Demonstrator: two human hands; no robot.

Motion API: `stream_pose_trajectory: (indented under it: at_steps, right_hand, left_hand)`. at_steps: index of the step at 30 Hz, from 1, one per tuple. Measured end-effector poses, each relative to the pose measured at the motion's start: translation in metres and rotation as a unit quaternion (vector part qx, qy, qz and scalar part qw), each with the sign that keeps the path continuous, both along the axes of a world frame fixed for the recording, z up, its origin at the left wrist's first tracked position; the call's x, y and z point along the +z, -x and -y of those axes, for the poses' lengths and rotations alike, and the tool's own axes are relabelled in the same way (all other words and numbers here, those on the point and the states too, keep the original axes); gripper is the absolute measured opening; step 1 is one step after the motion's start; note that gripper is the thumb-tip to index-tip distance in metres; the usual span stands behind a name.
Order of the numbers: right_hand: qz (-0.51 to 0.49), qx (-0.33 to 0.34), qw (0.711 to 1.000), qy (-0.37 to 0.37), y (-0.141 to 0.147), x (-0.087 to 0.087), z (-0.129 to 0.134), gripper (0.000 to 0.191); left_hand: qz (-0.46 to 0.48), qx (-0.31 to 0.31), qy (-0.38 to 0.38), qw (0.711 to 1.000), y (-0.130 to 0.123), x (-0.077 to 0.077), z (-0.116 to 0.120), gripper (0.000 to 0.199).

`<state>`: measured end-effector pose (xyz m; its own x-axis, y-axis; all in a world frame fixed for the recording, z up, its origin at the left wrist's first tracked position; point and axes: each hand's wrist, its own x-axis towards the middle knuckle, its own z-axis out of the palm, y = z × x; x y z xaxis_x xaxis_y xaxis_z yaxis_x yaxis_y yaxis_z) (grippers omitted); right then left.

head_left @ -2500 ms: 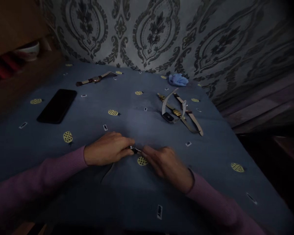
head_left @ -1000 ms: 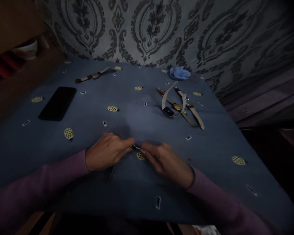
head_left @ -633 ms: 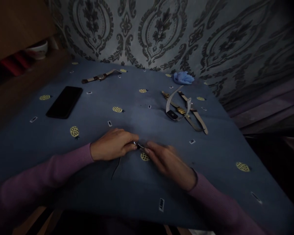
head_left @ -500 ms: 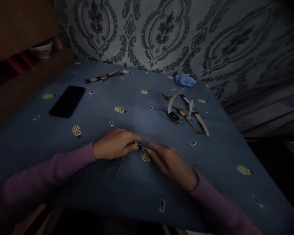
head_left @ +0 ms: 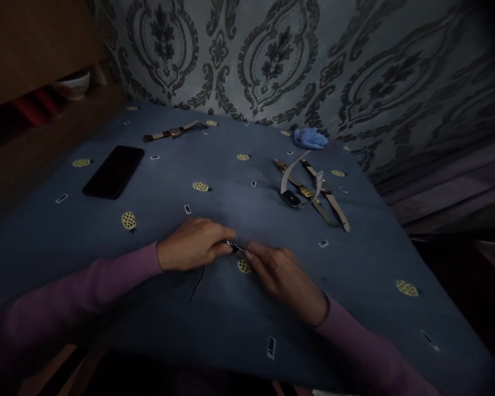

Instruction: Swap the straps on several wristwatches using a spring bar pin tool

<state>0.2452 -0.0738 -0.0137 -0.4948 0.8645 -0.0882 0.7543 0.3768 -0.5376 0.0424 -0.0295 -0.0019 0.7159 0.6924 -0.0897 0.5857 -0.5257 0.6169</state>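
Observation:
Near the front middle of the table, my left hand [head_left: 193, 243] is closed, thumb and fingers pinching a small shiny watch [head_left: 231, 244]. A dark thin strap end [head_left: 197, 284] hangs below that hand. My right hand [head_left: 286, 275] is closed too, its fingertips at the watch's right side on a strap piece. The exact grip of the right fingers is too small and dark to make out. Both hands are close together, just above the blue tablecloth [head_left: 223, 330].
At right lie a smartwatch [head_left: 291, 198], a gold watch [head_left: 306, 191] and a strap watch [head_left: 334, 206], overlapping. Behind them is a blue crumpled cloth [head_left: 311, 138]. A black phone [head_left: 114, 171] and another watch [head_left: 174, 132] lie at left. A bowl [head_left: 75, 85] stands on a shelf.
My right hand has shifted very slightly left, still beside the watch. The left hand keeps its pinch in nearly the same place.

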Motion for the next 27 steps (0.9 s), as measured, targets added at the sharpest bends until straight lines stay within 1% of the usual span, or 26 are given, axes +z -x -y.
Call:
stream_pose_trajectory:
  at_steps: [4,9,13,19,22,25,27]
  right_hand:
    - [-0.018,0.015,0.999,0.024,0.0,0.004,-0.003,0.029]
    - [0.004,0.023,0.999,0.027,-0.001,0.006,-0.005,0.029]
    - [0.002,0.026,0.999,0.028,0.0,0.006,-0.004,0.028]
    - [0.001,0.006,1.0,0.021,0.003,0.007,-0.001,0.026]
    - [0.015,-0.01,1.0,0.022,0.004,0.008,0.0,0.025]
    - [0.015,-0.012,1.0,0.023,0.005,0.008,0.0,0.025]
    - [0.006,-0.01,1.0,0.028,0.005,0.009,-0.001,0.025]
  left_hand:
    - [0.015,0.002,-0.003,1.0,0.001,-0.001,0.001,0.021]
    - [0.007,0.01,-0.009,1.0,0.001,-0.001,0.006,0.018]
    - [0.0,0.018,-0.047,0.999,0.002,-0.007,0.013,0.017]
    - [0.02,0.019,-0.124,0.992,0.006,-0.022,0.02,0.023]
    - [0.021,0.014,-0.142,0.99,0.007,-0.026,0.022,0.025]
    - [0.017,0.014,-0.136,0.99,0.006,-0.023,0.021,0.024]
    - [0.011,0.02,-0.113,0.993,0.005,-0.018,0.019,0.021]
